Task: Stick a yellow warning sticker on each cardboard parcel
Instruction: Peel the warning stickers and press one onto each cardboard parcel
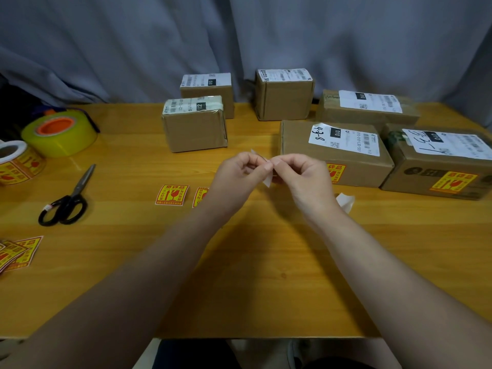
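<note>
while both hands pinch a sticker, 2 parcels bear stickers.

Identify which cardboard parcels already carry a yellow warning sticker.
Only the two nearest right-side parcels: the 4-3-8 parcel and the far-right parcel. The other four show none.

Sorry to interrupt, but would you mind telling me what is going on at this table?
A person is labelling parcels. Both hands, left hand and right hand, pinch a sticker above the table, apparently peeling its backing. Two parcels on the right already carry yellow stickers; four others show none. Spare stickers, scissors and tape lie to the left.
</note>
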A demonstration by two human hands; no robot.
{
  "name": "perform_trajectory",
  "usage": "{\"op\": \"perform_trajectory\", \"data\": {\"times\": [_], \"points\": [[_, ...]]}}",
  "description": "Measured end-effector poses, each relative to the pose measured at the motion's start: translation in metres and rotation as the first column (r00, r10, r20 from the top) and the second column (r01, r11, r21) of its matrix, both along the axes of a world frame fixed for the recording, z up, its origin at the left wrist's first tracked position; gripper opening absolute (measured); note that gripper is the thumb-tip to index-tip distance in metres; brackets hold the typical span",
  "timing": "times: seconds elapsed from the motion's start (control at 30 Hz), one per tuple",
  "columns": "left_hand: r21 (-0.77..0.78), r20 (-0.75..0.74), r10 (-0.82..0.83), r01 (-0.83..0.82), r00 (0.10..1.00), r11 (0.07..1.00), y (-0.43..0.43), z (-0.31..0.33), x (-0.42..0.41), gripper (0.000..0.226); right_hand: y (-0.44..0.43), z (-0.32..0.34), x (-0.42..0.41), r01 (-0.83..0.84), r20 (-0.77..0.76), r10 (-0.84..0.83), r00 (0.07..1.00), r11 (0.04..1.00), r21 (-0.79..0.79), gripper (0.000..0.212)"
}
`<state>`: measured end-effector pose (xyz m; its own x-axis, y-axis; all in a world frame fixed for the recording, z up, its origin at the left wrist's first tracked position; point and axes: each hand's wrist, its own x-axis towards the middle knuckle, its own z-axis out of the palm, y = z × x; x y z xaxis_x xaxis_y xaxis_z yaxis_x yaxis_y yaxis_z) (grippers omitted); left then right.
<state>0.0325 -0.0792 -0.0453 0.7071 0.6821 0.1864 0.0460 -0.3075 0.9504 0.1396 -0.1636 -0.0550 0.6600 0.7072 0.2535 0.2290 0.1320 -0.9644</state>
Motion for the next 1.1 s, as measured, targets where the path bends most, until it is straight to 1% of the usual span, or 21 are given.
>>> {"op": "perform_trajectory", "data": {"times": [0.03, 0.13, 0.17, 0.33, 0.4, 0.43, 0.5, 0.57, 0.63, 0.7, 0.77, 0.87, 0.93, 1.0, 1.03, 1.07, 1.1], "points": [[-0.003, 0.007, 0.003, -0.003, 1.0, 1.0, 0.001, 0.0, 0.0, 0.007, -0.001, 0.0, 0.0, -0.009, -0.026, 0.009, 1.0, 1.0, -0.001, 0.011], [-0.092, 0.059, 0.013, -0.007, 0.998, 0.996, 0.001, 0.002, -0.001, 0.007, -0.001, 0.002, 0.001, -0.037, -0.223, 0.041, 0.974, 0.999, 0.024, 0.012], [-0.114, 0.073, 0.021, -0.012, 0.997, 0.993, 0.001, 0.002, -0.001, 0.006, -0.001, 0.002, 0.001, -0.047, -0.265, 0.052, 0.963, 0.999, 0.027, 0.013], [-0.15, 0.092, 0.042, -0.028, 0.995, 0.988, 0.002, 0.004, -0.001, 0.008, -0.002, 0.005, -0.005, -0.088, -0.371, 0.108, 0.922, 0.994, 0.072, 0.019], [-0.153, 0.076, 0.063, -0.051, 0.995, 0.987, 0.003, 0.004, 0.0, 0.007, -0.006, 0.006, -0.006, -0.106, -0.377, 0.132, 0.917, 0.99, 0.088, 0.024], [-0.152, 0.067, 0.064, -0.053, 0.996, 0.987, 0.003, 0.004, 0.001, 0.007, -0.007, 0.007, -0.006, -0.115, -0.347, 0.138, 0.928, 0.99, 0.086, 0.026], [-0.148, 0.053, 0.048, -0.039, 0.997, 0.988, 0.003, 0.005, 0.001, 0.007, -0.008, 0.006, -0.006, -0.114, -0.259, 0.127, 0.957, 0.991, 0.063, 0.017], [-0.149, 0.046, 0.027, -0.02, 0.999, 0.989, 0.003, 0.007, -0.001, 0.006, -0.008, 0.006, -0.006, -0.085, -0.21, 0.091, 0.974, 0.996, 0.038, 0.01], [-0.165, 0.042, 0.014, -0.007, 0.999, 0.986, 0.005, 0.01, -0.002, 0.008, -0.007, 0.009, -0.005, -0.043, -0.245, 0.049, 0.968, 0.999, 0.029, 0.009], [-0.201, 0.046, -0.003, 0.012, 0.999, 0.979, 0.009, 0.012, -0.004, 0.01, -0.008, 0.013, -0.003, -0.011, -0.324, 0.02, 0.946, 0.999, 0.03, 0.008], [-0.266, 0.058, -0.002, 0.017, 0.998, 0.964, 0.012, 0.015, -0.005, 0.009, -0.009, 0.017, -0.001, 0.013, -0.389, -0.007, 0.921, 1.0, 0.013, 0.008], [-0.4, 0.071, 0.062, -0.028, 0.996, 0.916, 0.018, 0.016, -0.009, 0.013, -0.013, 0.021, 0.002, 0.051, -0.422, -0.058, 0.905, 0.998, -0.028, 0.009], [-0.515, 0.085, 0.112, -0.052, 0.99, 0.855, 0.022, 0.014, -0.013, 0.011, -0.016, 0.023, 0.003, 0.097, -0.431, -0.104, 0.896, 0.995, -0.04, 0.01], [-0.605, 0.056, 0.18, -0.11, 0.982, 0.789, 0.028, 0.012, -0.018, 0.008, -0.021, 0.026, 0.005, 0.177, -0.426, -0.18, 0.887, 0.983, -0.045, 0.013], [-0.585, 0.018, 0.212, -0.162, 0.977, 0.795, 0.031, 0.01, -0.021, 0.007, -0.025, 0.027, 0.007, 0.228, -0.412, -0.229, 0.882, 0.972, -0.052, 0.014], [-0.482, -0.036, 0.238, -0.226, 0.971, 0.847, 0.033, 0.008, -0.024, 0.006, -0.028, 0.028, 0.009, 0.276, -0.394, -0.276, 0.876, 0.959, -0.058, 0.014], [-0.309, -0.084, 0.259, -0.272, 0.962, 0.911, 0.034, 0.007, -0.026, 0.006, -0.032, 0.029, 0.012, 0.316, -0.383, -0.313, 0.869, 0.947, -0.059, 0.014]]}}
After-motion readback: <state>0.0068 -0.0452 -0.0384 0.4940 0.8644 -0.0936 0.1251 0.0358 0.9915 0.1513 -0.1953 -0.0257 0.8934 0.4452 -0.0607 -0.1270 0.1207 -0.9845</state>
